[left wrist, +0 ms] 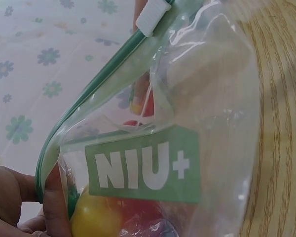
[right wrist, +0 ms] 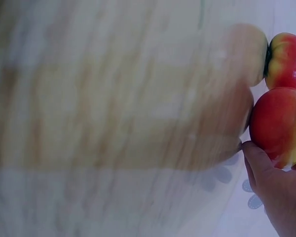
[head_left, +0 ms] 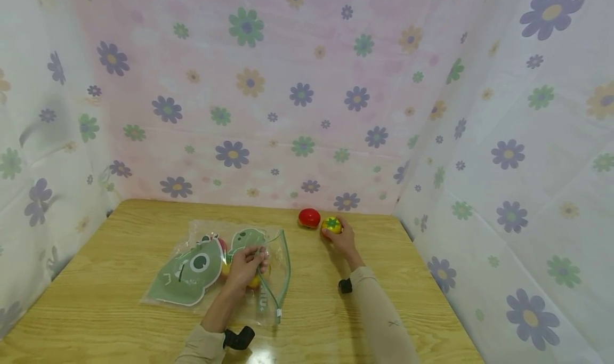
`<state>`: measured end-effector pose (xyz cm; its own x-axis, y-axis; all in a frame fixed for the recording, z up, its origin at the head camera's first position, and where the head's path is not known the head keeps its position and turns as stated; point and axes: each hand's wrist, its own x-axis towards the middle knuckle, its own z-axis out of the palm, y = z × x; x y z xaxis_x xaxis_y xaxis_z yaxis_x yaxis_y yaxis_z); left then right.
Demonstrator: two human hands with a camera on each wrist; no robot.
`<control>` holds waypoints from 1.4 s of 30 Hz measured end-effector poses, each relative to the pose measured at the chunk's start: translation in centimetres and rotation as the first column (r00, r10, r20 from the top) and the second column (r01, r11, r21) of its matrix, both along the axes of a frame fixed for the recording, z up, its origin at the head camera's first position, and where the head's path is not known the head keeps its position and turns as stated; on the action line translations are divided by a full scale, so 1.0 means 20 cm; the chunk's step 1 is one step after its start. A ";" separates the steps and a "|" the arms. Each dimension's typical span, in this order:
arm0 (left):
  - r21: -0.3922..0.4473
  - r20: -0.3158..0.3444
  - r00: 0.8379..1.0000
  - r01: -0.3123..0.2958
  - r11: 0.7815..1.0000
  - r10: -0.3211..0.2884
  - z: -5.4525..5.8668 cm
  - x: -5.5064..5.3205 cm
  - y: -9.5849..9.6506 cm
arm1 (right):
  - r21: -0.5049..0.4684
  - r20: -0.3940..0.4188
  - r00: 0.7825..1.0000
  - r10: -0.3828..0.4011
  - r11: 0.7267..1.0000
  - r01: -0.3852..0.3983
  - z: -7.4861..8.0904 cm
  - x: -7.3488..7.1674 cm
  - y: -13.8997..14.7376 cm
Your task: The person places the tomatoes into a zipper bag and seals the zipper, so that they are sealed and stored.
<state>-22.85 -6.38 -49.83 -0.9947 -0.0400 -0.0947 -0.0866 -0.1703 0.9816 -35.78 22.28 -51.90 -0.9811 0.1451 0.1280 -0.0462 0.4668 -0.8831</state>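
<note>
A clear zip bag (head_left: 273, 247) with green dinosaur prints lies on the table, its green zip edge parted. My left hand (head_left: 244, 268) pinches one lip of the bag's mouth between thumb and fingers. Through the plastic a yellow-and-red toy fruit (left wrist: 96, 217) shows, with other colourful pieces partly hidden. To the right, my right hand (head_left: 342, 239) grips a yellow-and-red toy tomato (head_left: 332, 224) with a green star-shaped leaf top. Just left of that tomato sits a red toy fruit (head_left: 309, 218); the right wrist view shows it with yellow patches.
The wood-grain table (head_left: 384, 310) meets a flower-printed cloth (head_left: 273, 113) at the back and on both sides. A white zip slider (left wrist: 153, 17) sits on the bag's green edge.
</note>
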 end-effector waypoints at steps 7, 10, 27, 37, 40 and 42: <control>0.001 -0.025 1.000 0.003 1.000 -0.003 0.01 0.01 0.00 | 0.022 -0.015 1.000 0.003 1.000 -0.003 0.01 0.01 -0.01; 0.003 -0.041 0.999 0.003 1.000 -0.003 0.00 0.01 0.00 | 0.010 -0.039 0.999 0.002 1.000 -0.002 0.00 0.01 -0.01; -0.025 -0.041 0.999 -0.007 1.000 0.006 -0.01 0.01 -0.01 | -0.074 -0.044 0.993 -0.111 0.991 0.108 -0.01 0.12 -0.05; -0.010 -0.042 0.999 -0.015 1.000 0.015 -0.03 0.01 0.00 | -0.062 -0.015 0.996 -0.091 0.994 0.090 0.00 0.19 -0.04; -0.016 -0.043 0.999 -0.009 1.000 0.008 -0.02 0.01 0.00 | -0.049 0.007 0.995 -0.096 0.994 0.096 0.00 0.20 -0.04; -0.023 -0.041 0.999 -0.004 1.000 0.003 -0.02 0.01 0.00 | -0.044 0.011 0.996 -0.092 0.995 0.093 0.00 0.22 -0.04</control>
<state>-22.58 -6.40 -50.21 -0.9976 -0.0451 -0.0530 -0.0457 -0.1480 0.9879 -31.47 21.51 -51.83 -0.9642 0.2407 0.1110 0.0032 0.4292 -0.9032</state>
